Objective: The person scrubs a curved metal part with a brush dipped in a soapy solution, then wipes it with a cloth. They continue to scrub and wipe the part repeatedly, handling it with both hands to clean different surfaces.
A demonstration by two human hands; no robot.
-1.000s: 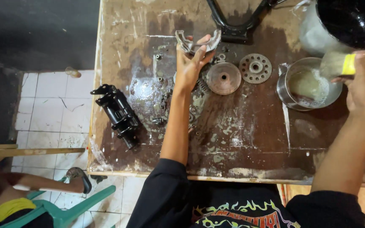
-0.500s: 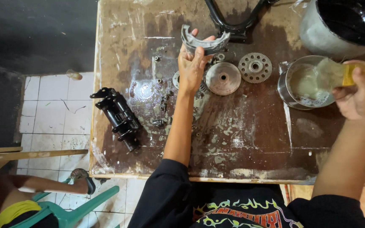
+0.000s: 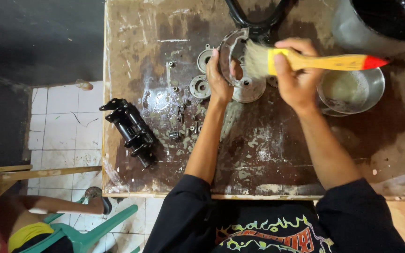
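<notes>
Right now left hand [image 3: 220, 79] grips a curved grey metal part [image 3: 230, 51], fingers wrapped on its lower edge, part held upright just above the wet brown table [image 3: 277, 145]. Right hand [image 3: 296, 77] is clamped around the yellow handle of a paintbrush [image 3: 305, 62]; red tip points right, pale bristles point left and touch the inner face of the curved part. Both hands sit close together near the table's far middle, brush hand just right of the part hand.

Under the part lies a round metal disc [image 3: 249, 89], partly hidden by hand and brush. Left of the left hand: two small round bearing-like pieces [image 3: 200, 86], plus scattered bolts [image 3: 183, 126] on the wet patch nearer the person. Black metal assembly [image 3: 130, 129] lies well apart at the table's left edge. Steel bowl [image 3: 352, 89] with cloudy liquid sits just right of the right hand; big grey pot [image 3: 376, 26] at the far right corner. Black tube frame [image 3: 258, 21] beyond the part. Another person on a green chair [image 3: 85, 234], lower left.
</notes>
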